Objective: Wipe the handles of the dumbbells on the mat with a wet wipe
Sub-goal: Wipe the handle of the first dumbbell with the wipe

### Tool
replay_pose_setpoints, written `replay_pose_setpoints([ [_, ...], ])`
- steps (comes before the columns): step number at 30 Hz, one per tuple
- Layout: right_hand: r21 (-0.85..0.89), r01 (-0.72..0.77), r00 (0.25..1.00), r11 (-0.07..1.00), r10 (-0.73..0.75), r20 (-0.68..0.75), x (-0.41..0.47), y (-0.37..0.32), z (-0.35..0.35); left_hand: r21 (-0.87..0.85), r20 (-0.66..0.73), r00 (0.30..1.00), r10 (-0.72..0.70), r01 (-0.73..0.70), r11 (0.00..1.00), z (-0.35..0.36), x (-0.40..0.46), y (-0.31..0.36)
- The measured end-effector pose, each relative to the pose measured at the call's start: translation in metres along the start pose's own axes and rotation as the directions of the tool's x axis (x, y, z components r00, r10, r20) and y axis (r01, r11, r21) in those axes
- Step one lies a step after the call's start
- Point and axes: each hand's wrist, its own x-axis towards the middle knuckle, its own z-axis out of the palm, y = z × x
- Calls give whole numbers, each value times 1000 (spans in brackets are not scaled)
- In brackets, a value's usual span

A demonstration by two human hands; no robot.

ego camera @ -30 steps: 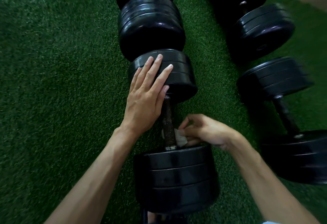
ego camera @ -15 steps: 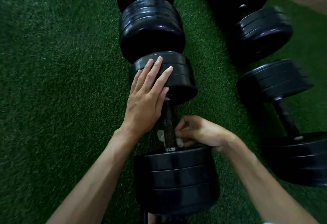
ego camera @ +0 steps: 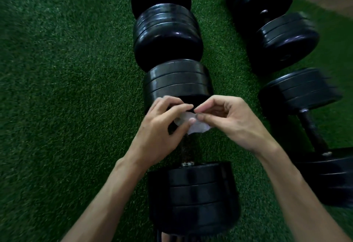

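The wipe (ego camera: 191, 125) has come off the handle (ego camera: 188, 153): a second ago the right hand (ego camera: 232, 121) rubbed it against the bar close to the near plates, and now it hangs crumpled in the air between both sets of fingers, just above the bar's far half. The left hand (ego camera: 162, 127) has left the far plates (ego camera: 177, 83), where it lay flat steadying the dumbbell, and joined in; its thumb and forefinger are pinched on the wipe's left edge, and the right thumb and forefinger are pinched on its right edge. I judge this a refold or a turn to a clean face, so wiping is paused, not finished.

The handle runs straight away from the person, its long axis from the near plates (ego camera: 193, 194) below the wrists to the far plates beyond the fingertips. More dumbbells lie beyond the fingers and to their right on the green mat (ego camera: 66, 89), handles seemingly still to be done.
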Motion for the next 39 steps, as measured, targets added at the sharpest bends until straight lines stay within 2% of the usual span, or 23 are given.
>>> replay_pose_setpoints([
  [3,-19,66,998,998,-67,-20,2,2,4,-201,89,989,-117,133,971,1,-1,-1],
  [6,-96,89,995,991,-93,-35,2,4,8,-324,153,945,-289,324,889,1,-1,0],
  [8,-135,115,988,984,-128,-86,4,4,10,-317,177,906,-383,421,849,0,-2,-2],
  [13,-324,176,896,930,-287,-338,13,-2,7,-214,-49,818,-572,551,806,-9,-12,-11],
  [15,-428,170,853,888,-350,-387,17,-2,7,-184,-49,769,-637,620,763,-8,-17,-17],
  [17,-558,144,844,817,-396,-363,24,1,10,-150,10,733,-680,674,724,0,-18,-21],
  [19,-620,160,899,768,-373,-230,31,6,13,-186,78,720,-690,690,699,14,-17,-24],
  [22,-546,218,953,809,-297,-60,38,13,18,-274,177,692,-700,718,640,34,-11,-27],
  [25,-477,219,961,851,-273,-45,39,19,16,-490,277,596,-754,762,422,37,-10,-24],
  [27,-464,222,960,858,-275,-49,39,21,16,-566,290,579,-762,746,351,31,-13,-21],
  [32,-434,228,956,871,-285,-69,40,24,20,-541,260,596,-760,742,397,30,-16,-23],
  [35,-423,236,952,875,-295,-77,40,24,21,-587,333,584,-740,743,321,36,-10,-19],
  [39,-403,230,957,886,-280,-71,40,23,19,-598,324,555,-766,748,289,33,-13,-22],
])
